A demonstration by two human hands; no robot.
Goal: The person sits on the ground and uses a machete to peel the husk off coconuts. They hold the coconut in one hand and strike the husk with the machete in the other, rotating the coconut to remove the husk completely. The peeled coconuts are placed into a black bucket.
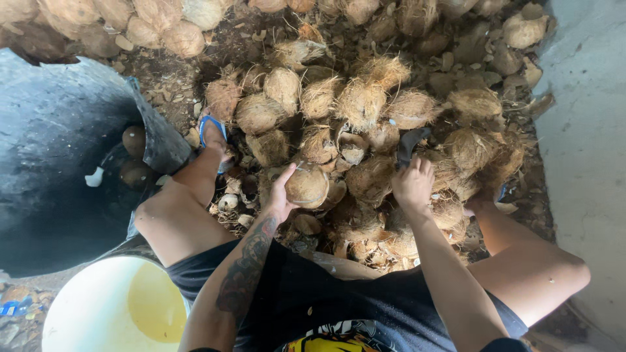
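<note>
Hardly any packaging shows in the view. At the bottom left corner, on the littered ground beside the white bucket, lies a small crumpled wrapper, blue with a little white, flattened among scraps; its exact shape is hard to tell. A second scrap of orange-brown wrapper sits just above it, touching or nearly so. No labels, signs or screens appear anywhere else.

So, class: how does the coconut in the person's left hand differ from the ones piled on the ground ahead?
The held coconut looks smoother, with little fibre; the piled coconuts are shaggy with husk tufts. The held one is gripped by the left hand; the piled ones lie loose on the ground. All are brown and rounded.
</note>
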